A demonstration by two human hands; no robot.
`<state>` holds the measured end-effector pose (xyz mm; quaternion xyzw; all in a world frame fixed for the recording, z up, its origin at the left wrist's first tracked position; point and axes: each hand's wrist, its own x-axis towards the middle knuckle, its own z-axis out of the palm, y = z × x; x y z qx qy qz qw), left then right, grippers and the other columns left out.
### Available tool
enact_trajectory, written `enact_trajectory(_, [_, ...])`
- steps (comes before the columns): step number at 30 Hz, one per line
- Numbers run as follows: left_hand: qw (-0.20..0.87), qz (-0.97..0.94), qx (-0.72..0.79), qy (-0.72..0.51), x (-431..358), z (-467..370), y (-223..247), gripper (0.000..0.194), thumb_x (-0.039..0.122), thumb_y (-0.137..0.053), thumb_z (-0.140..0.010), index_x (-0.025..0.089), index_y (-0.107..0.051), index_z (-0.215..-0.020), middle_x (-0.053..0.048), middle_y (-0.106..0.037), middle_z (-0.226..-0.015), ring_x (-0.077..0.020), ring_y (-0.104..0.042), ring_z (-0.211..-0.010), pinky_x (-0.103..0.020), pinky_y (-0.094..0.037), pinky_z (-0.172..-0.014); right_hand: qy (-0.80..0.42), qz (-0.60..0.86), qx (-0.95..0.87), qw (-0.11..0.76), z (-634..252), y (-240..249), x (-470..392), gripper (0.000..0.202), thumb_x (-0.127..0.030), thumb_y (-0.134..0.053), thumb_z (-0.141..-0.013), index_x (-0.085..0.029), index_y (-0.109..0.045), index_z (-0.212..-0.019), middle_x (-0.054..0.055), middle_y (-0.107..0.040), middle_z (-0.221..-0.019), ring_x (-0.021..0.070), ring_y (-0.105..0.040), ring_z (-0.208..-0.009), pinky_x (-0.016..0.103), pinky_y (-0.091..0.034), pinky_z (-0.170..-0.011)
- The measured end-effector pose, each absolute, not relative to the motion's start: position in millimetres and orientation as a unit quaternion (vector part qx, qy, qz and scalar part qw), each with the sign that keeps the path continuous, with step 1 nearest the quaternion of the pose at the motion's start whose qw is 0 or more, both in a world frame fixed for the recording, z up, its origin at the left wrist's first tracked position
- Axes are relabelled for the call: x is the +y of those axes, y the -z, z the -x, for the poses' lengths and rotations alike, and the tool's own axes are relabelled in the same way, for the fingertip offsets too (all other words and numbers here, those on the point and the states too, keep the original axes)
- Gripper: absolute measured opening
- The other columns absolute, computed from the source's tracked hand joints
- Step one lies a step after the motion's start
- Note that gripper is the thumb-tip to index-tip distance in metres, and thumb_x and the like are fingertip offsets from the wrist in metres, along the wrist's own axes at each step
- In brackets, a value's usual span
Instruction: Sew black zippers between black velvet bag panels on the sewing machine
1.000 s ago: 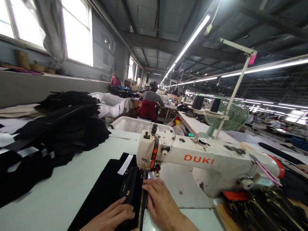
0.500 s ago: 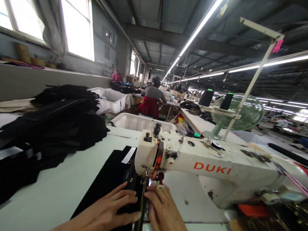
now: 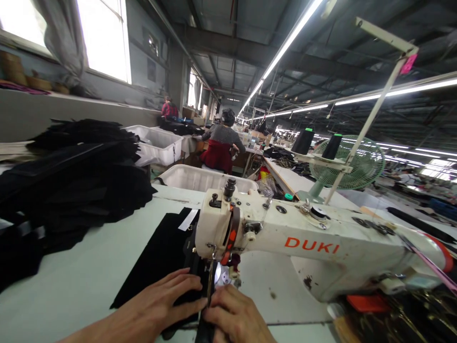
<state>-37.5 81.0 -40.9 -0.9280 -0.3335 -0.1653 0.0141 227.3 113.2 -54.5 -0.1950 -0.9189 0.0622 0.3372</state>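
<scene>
Orange lettering "DUKI" is legible on the sewing machine (image 3: pixel 271 238), along its arm. No other text readable.

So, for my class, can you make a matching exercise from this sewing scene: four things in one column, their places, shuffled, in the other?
Things
1. Left hand
2. Fan
3. Thread cones
4. White strip

Places
A. Upright on the stand
B. At the far end of the black fabric, beside the head of the sewing machine
C. Over the near part of the black fabric
D. Behind the stand's pole

Right pairs: 1-C, 2-D, 3-A, 4-B
</scene>
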Motion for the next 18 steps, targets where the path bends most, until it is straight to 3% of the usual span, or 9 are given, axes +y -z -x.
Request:
enact_trajectory(7, [-0.007,0.916,-0.338,0.216,96.3,40.3,44.9,0.081,0.042,-0.081,-0.080,0.039,-0.042,-0.151,-0.001,-0.051,-0.151,-0.0310,-0.052,-0.134,-0.038,-0.048,-0.106,0.035,0.240,-0.866,0.437,-211.7,100.4,123.1,0.028,-0.008,-0.049,-0.073,-0.025,-0.057,-0.094,0.002,-0.063,-0.079,0.0181,-0.062,-0.068,0.024,-0.054,-0.060])
enact_trajectory(13, [-0.117,0.894,-0.412,0.129,102.3,30.2,18.7,0.078,0.038,-0.084,-0.076,0.039,-0.050,-0.146,-0.005,-0.049,-0.151,-0.0399,-0.045,-0.136,-0.053,-0.042,-0.106,0.073,0.250,-0.849,0.460,-209.6,118.2,132.5,0.042,-0.012,-0.053,-0.071,-0.022,-0.059,-0.111,0.006,-0.069,-0.096,0.0210,-0.067,-0.083,0.027,-0.060,-0.075])
enact_trajectory(18, [-0.163,0.877,-0.434,0.125,103.6,26.5,14.1,0.078,0.034,-0.083,-0.077,0.040,-0.049,-0.146,-0.004,-0.043,-0.155,-0.0404,-0.037,-0.141,-0.057,-0.036,-0.109,0.046,0.270,-0.855,0.440,-210.9,113.7,133.2,0.045,-0.012,-0.054,-0.067,-0.025,-0.060,-0.110,0.005,-0.070,-0.100,0.0213,-0.067,-0.087,0.028,-0.061,-0.078])
